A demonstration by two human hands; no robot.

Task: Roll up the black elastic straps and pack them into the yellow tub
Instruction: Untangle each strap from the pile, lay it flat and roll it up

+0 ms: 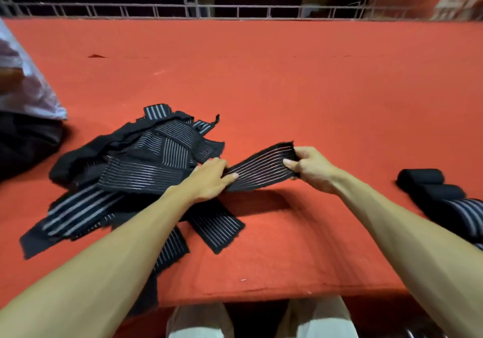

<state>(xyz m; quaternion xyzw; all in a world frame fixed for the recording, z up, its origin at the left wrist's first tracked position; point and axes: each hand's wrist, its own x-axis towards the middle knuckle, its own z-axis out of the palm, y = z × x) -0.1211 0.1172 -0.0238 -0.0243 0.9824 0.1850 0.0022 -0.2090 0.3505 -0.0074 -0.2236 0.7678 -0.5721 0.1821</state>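
- Head view: one black strap (261, 170) is held stretched between both hands at the middle of the frame. It is lifted clear of the red cloth (261, 76), on which its shadow is cast.
- Its free end is gripped by the right hand (311, 167), with the fingers curled round the edge and the thumb pressed against the striped face.
- Its other stretch is held by the left hand (209, 180), with the thumb laid across the top and the fingers bent over the far edge. This hand is just beside the pile of loose straps (146, 160) at centre left.
- The step is judged to be the drawing-out and flattening of a single strap; rolling has not yet been begun.
- The strap should be drawn fully free of the pile, so that no neighbouring strap is dragged along, and any twist should be taken out under tension.
- A tight first turn should be made at the right-hand end, with the edges level. The elastic is likely to spring open if the tension is let go.
- Finished rolls (439, 191) are seen at the right edge. The yellow tub is not in view, so its place cannot be told.
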